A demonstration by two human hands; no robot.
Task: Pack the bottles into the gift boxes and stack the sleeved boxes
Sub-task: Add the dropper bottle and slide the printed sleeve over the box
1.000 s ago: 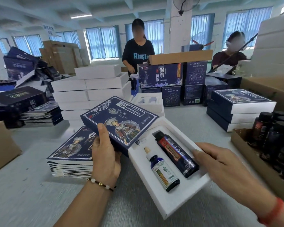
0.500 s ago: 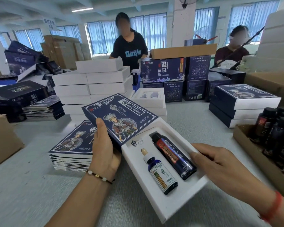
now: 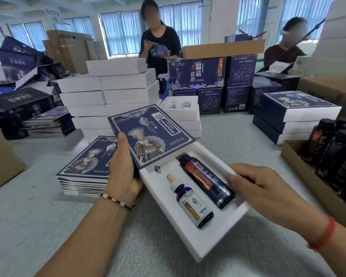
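Note:
A white gift box (image 3: 190, 234) lies tilted above the table with two bottles in its insert: a small blue dropper bottle (image 3: 190, 202) and a longer dark bottle (image 3: 205, 179). Its far end sits inside a navy printed sleeve (image 3: 150, 134). My left hand (image 3: 122, 170) grips the sleeve by its near left edge, thumb on top. My right hand (image 3: 262, 190) holds the box's right rim, fingers curled over it. A stack of sleeved boxes (image 3: 294, 114) stands at the right.
Flat sleeves (image 3: 84, 170) are piled at the left. Stacks of white boxes (image 3: 112, 90) stand behind, an open cardboard tray of dark bottles (image 3: 334, 154) at the right. Navy cartons (image 3: 212, 84) and two people are across the table. A cardboard box (image 3: 0, 158) sits far left.
The white box has slid a little deeper into the sleeve. Both hands keep their hold; the view has come closer.

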